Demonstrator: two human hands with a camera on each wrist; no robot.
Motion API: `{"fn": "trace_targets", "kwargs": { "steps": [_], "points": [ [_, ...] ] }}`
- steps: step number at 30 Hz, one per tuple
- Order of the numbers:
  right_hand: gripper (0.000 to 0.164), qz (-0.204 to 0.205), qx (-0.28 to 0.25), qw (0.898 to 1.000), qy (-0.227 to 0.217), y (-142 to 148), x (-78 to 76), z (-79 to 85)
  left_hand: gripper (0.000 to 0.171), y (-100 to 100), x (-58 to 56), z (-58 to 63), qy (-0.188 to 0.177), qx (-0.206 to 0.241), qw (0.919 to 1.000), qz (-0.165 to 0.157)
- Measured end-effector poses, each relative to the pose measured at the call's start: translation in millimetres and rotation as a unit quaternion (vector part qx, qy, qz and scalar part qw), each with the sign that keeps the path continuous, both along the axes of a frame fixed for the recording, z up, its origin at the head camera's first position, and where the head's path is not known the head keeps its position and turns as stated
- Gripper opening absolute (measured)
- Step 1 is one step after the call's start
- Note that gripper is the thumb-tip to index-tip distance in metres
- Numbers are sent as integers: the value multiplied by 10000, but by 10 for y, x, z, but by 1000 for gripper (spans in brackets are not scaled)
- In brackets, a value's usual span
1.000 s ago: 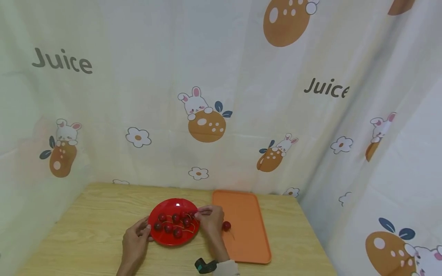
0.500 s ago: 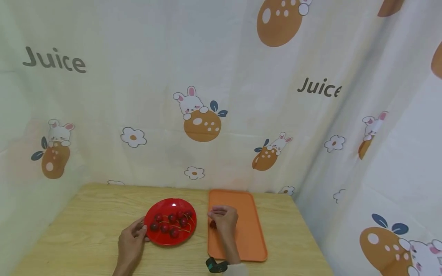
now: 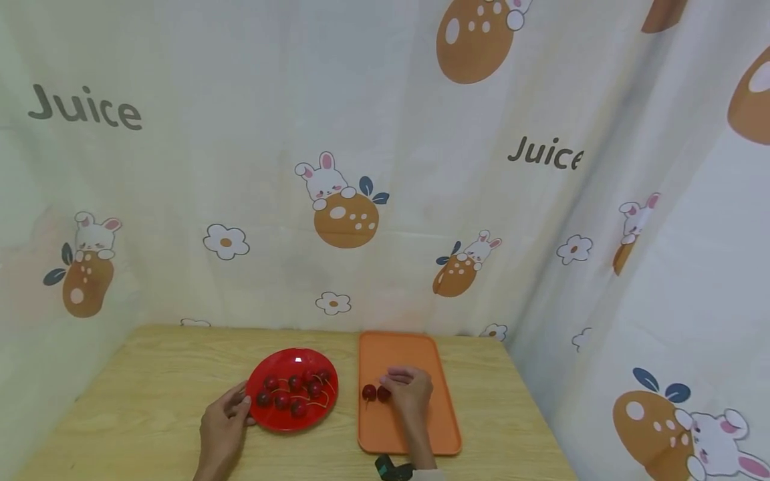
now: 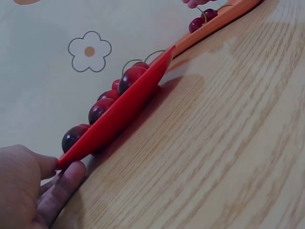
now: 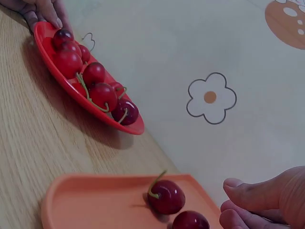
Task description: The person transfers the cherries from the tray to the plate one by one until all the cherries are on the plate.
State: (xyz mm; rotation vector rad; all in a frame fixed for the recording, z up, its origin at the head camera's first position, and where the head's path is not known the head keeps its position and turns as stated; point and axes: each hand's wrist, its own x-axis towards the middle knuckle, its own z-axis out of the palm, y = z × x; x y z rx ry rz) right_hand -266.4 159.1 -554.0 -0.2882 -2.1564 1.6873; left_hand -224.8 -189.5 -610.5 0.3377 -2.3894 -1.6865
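Note:
A red plate [image 3: 283, 420] bearing several dark red cherries [image 3: 299, 407] with stems stands on the left half of the table. My left hand [image 3: 222, 427] holds its left rim, thumb at the edge and fingers beneath, as the left wrist view shows. Over the orange tray [image 3: 409, 347] is my right hand [image 3: 412, 394], its fingertips beside two cherries. One cherry [image 5: 166, 196] lies farther from the hand with its stem up; the other cherry [image 5: 190, 221] is close to the fingers [image 5: 252, 195]. Nothing shows between thumb and fingers.
The wooden table [image 3: 180, 361] runs back to a printed curtain [image 3: 259, 167], which also closes off both sides. The tray has a low raised rim. A strip of bare wood lies between plate and tray.
My right hand has moved from the plate's right side to the tray with a cherry, now lying by the first one. The left hand stays on the plate. The head view has shifted slightly.

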Motion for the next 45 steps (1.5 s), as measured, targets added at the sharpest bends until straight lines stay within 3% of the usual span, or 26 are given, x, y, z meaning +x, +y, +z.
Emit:
{"fn": "trace_targets", "kwargs": {
  "steps": [15, 23, 26, 33, 45],
  "points": [
    [22, -59, 170, 9990, -407, 231, 108, -79, 46, 28, 39, 23, -108, 13, 9999, 99],
    [23, -5, 272, 9967, -769, 288, 189, -214, 46, 48, 63, 10, -145, -2, 9998, 135],
    [23, 76, 386, 9962, -783, 292, 204, -232, 45, 48, 70, 4, -87, -41, 9999, 143],
    [19, 104, 1241, 9892, -773, 292, 266, -218, 45, 62, 82, 4, -37, 7, 9999, 100],
    [22, 194, 1031, 9920, -697, 324, 281, -283, 45, 110, 89, 52, -164, 35, 9997, 175]
  ]
}}
